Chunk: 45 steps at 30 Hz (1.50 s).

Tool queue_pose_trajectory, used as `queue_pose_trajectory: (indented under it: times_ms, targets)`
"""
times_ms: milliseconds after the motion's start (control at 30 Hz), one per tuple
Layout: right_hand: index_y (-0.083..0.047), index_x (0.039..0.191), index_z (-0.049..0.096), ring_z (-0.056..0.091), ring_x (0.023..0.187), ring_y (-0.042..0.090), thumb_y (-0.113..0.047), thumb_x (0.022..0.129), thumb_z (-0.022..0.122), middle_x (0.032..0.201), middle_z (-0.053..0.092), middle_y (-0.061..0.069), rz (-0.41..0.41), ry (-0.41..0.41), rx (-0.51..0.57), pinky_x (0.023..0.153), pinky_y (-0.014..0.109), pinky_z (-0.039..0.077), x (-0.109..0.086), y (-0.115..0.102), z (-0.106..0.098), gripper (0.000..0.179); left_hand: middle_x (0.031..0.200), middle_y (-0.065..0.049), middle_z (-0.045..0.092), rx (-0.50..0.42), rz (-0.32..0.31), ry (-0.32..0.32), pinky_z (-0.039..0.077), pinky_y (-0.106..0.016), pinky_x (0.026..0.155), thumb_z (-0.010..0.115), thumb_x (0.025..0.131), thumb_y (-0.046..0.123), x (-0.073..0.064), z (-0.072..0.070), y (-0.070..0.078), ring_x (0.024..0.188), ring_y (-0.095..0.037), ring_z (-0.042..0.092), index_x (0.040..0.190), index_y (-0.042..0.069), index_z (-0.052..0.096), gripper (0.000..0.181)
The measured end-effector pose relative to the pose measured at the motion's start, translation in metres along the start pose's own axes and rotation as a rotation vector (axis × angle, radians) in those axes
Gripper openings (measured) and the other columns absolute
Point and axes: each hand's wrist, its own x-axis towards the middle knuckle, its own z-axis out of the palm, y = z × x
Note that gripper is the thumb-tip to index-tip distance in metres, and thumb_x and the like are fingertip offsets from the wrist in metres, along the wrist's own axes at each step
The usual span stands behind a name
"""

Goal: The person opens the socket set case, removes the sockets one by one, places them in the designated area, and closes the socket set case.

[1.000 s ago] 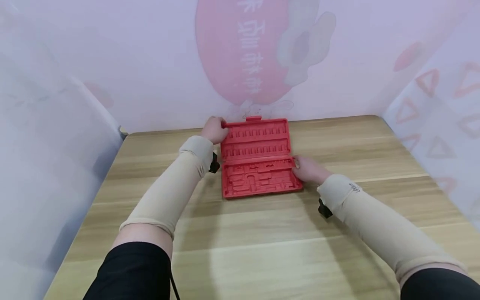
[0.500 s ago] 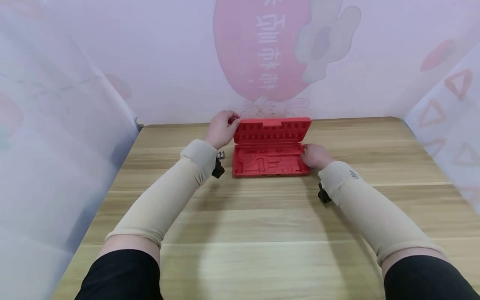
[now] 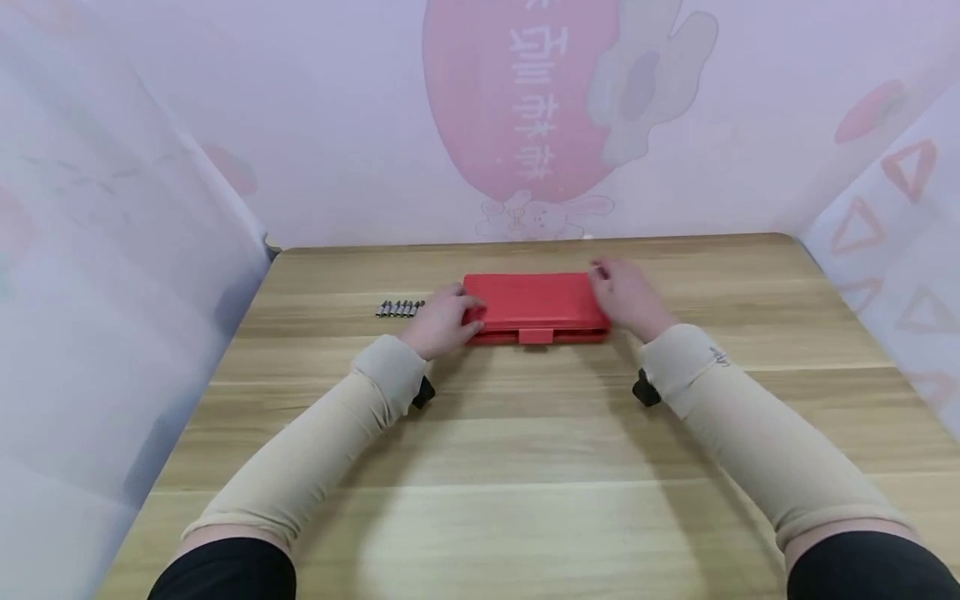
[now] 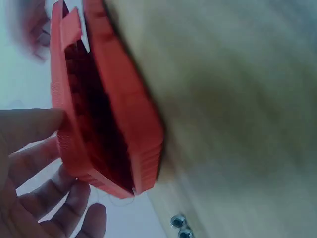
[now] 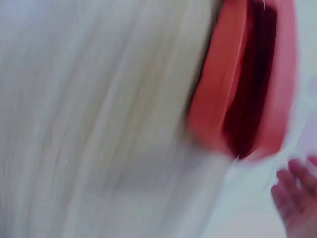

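A red plastic tool case [image 3: 532, 298] lies near the back of the table with its lid lowered almost onto its base. A dark gap still shows between lid [image 4: 74, 139] and base [image 4: 130, 116] in the left wrist view. The latch tab [image 3: 536, 336] faces front. My left hand [image 3: 442, 323] touches the lid at the left end, its thumb on the lid and its fingers spread. At the right end is my right hand [image 3: 630, 298], beside the lid. The right wrist view shows its fingers [image 5: 292, 186] extended and apart from the case.
Several small metal sockets [image 3: 398, 309] stand in a row left of the case, close to my left hand. The wooden table [image 3: 525, 467] extends toward me. A printed wall covering [image 3: 337, 125] rises behind the table's back edge, with more at both sides.
The lid has swung forward and down from fully open to nearly closed. My left hand moved with it toward me. My right hand left the base and rose to the lid's right side.
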Motion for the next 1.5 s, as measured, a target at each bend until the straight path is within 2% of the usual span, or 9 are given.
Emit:
queue_pose_trajectory:
  times_ms: [133,200,300,500,667,767,900,1233,1500]
  targets:
    - [0.002,0.150,0.048,0.036,0.145,0.043,-0.034,0.104,0.059,0.154,0.043,0.026,-0.156,-0.201,-0.154,0.118,0.055,0.029,-0.004,-0.027,0.020,0.059,0.117,-0.016,0.059,0.071,-0.028,-0.065,0.046,-0.044,0.100,0.068,0.100,0.016,0.001,0.005,0.006,0.111,-0.031,0.055,0.121,0.000,0.072,0.027]
    - [0.000,0.154,0.045,0.031,0.148,0.043,-0.035,0.100,0.068,0.159,0.037,0.025,-0.153,-0.273,-0.211,0.119,0.054,0.028,-0.006,-0.033,0.031,0.068,0.122,-0.015,0.057,0.084,-0.049,-0.102,0.047,-0.042,0.101,0.068,0.100,0.017,0.004,0.008,0.011,0.112,-0.030,0.055,0.117,0.000,0.070,0.024]
    - [-0.004,0.158,0.040,0.025,0.151,0.044,-0.034,0.095,0.074,0.163,0.030,0.025,-0.137,-0.311,-0.298,0.121,0.054,0.024,-0.007,-0.036,0.039,0.077,0.132,-0.017,0.055,0.097,-0.065,-0.139,0.046,-0.042,0.104,0.068,0.101,0.020,0.012,0.014,0.019,0.118,-0.030,0.055,0.122,-0.003,0.064,0.031]
    - [-0.005,0.158,0.039,0.029,0.149,0.046,-0.031,0.095,0.076,0.161,0.034,0.025,-0.137,-0.306,-0.426,0.119,0.054,0.027,-0.009,-0.043,0.040,0.078,0.151,-0.024,0.045,0.274,-0.008,-0.149,0.034,-0.052,0.116,0.072,0.098,0.034,0.030,0.034,0.039,0.141,-0.041,0.042,0.152,-0.003,0.043,0.072]
    - [0.000,0.157,0.039,0.037,0.144,0.049,-0.028,0.098,0.073,0.156,0.040,0.029,-0.170,-0.316,-0.487,0.115,0.055,0.034,-0.010,-0.051,0.041,0.074,0.157,-0.025,0.040,0.493,0.013,-0.168,0.041,-0.060,0.109,0.070,0.099,0.043,0.039,0.044,0.057,0.142,-0.049,0.040,0.156,0.000,0.041,0.077]
    - [0.003,0.156,0.040,0.041,0.140,0.051,-0.026,0.100,0.070,0.152,0.044,0.031,-0.187,-0.293,-0.522,0.111,0.059,0.039,-0.010,-0.051,0.043,0.070,0.156,-0.024,0.043,0.571,0.019,-0.160,0.046,-0.062,0.103,0.067,0.100,0.042,0.042,0.044,0.065,0.139,-0.048,0.044,0.155,0.000,0.043,0.073]
    - [0.004,0.155,0.041,0.043,0.138,0.052,-0.025,0.100,0.070,0.150,0.046,0.032,-0.177,-0.265,-0.550,0.106,0.062,0.042,-0.010,-0.049,0.045,0.069,0.154,-0.023,0.046,0.605,0.048,-0.159,0.048,-0.062,0.100,0.065,0.102,0.042,0.043,0.042,0.070,0.138,-0.048,0.046,0.154,0.001,0.044,0.070]
    - [0.003,0.154,0.042,0.045,0.138,0.049,-0.024,0.101,0.068,0.149,0.049,0.030,-0.194,-0.243,-0.529,0.111,0.058,0.039,-0.009,-0.046,0.050,0.065,0.154,-0.022,0.047,0.600,0.027,-0.154,0.048,-0.064,0.100,0.065,0.102,0.039,0.046,0.050,0.066,0.137,-0.048,0.046,0.154,0.002,0.045,0.067]
    - [0.004,0.151,0.047,0.052,0.131,0.048,-0.019,0.104,0.062,0.141,0.055,0.031,-0.232,-0.177,-0.571,0.105,0.056,0.047,-0.005,-0.041,0.052,0.054,0.152,-0.021,0.049,0.612,0.017,-0.120,0.049,-0.061,0.099,0.062,0.104,0.034,0.052,0.051,0.068,0.136,-0.046,0.049,0.152,0.002,0.048,0.060]
